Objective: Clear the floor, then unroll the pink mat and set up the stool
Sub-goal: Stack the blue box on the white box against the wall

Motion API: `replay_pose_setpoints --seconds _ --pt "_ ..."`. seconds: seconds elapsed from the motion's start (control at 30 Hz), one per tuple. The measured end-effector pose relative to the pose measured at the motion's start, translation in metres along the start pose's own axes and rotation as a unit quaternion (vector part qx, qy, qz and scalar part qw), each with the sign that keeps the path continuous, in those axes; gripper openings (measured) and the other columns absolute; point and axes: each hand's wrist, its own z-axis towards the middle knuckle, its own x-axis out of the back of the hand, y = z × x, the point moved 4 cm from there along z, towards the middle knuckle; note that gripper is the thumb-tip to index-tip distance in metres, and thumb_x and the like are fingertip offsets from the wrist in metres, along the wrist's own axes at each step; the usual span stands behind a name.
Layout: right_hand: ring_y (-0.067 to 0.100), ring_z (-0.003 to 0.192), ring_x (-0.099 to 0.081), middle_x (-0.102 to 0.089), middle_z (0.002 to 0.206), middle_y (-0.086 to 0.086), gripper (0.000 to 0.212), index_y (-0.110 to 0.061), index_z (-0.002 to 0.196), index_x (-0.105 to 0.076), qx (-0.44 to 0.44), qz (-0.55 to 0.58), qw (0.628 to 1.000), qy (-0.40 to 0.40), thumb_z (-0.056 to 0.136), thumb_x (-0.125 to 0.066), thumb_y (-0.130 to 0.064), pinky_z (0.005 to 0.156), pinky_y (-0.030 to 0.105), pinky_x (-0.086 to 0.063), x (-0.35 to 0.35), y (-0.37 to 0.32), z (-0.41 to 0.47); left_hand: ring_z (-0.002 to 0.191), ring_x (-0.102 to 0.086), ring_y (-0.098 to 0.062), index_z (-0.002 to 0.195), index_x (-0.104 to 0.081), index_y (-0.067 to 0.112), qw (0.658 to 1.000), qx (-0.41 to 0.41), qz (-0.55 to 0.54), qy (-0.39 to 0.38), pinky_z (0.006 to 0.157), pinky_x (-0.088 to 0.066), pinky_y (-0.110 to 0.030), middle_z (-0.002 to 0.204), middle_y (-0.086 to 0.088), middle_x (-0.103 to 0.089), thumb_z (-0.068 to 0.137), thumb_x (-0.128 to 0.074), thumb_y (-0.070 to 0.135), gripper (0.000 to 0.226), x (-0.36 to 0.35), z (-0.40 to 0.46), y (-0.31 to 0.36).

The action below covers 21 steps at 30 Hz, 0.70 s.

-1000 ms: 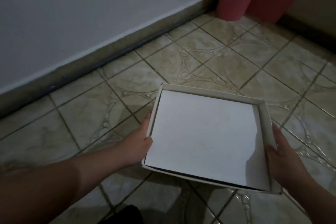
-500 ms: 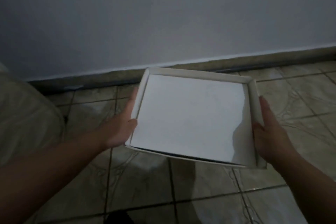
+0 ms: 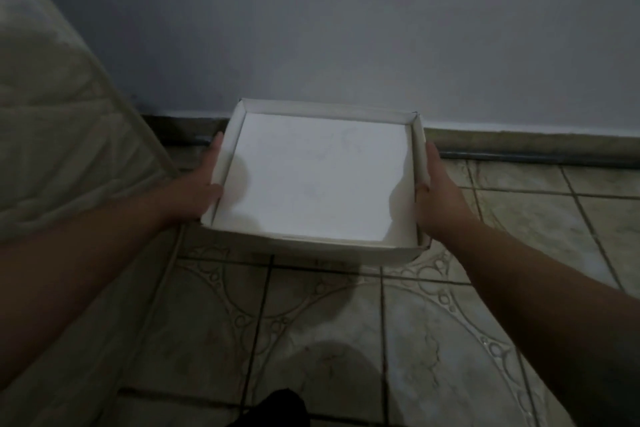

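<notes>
Between my two hands I see a shallow white cardboard box (image 3: 322,177), open-topped, square-cornered, plain and unmarked inside. My left hand (image 3: 195,189) grips its left wall, my right hand (image 3: 434,194) grips its right wall, fingers along the outside. It sits low over the glossy patterned floor tiles (image 3: 329,329), near the grey wall (image 3: 346,28) and dark skirting (image 3: 519,146). A quilted pale mattress (image 3: 52,114) stands at left.

Domestic room, likely a bedroom. Indicators: quilted mattress (image 3: 52,121) at frame left; patterned ceramic floor tiles (image 3: 311,322) across the lower frame; plain painted wall (image 3: 346,28) with dark skirting (image 3: 519,146) at mid-frame.
</notes>
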Motion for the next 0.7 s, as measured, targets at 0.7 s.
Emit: replay_pose_setpoints --seconds 0.7 --pt "0.032 0.124 -0.048 -0.037 0.149 0.02 0.069 -0.043 0.147 0.009 -0.071 0.064 0.993 -0.072 0.098 -0.04 -0.034 0.105 0.047 -0.039 0.015 0.023 -0.003 0.131 -0.04 -0.039 0.15 -0.016 0.014 0.982 0.032 0.162 0.089 0.106 -0.036 -0.05 0.149 -0.019 -0.036 0.09 -0.056 0.015 0.072 -0.016 0.032 0.033"
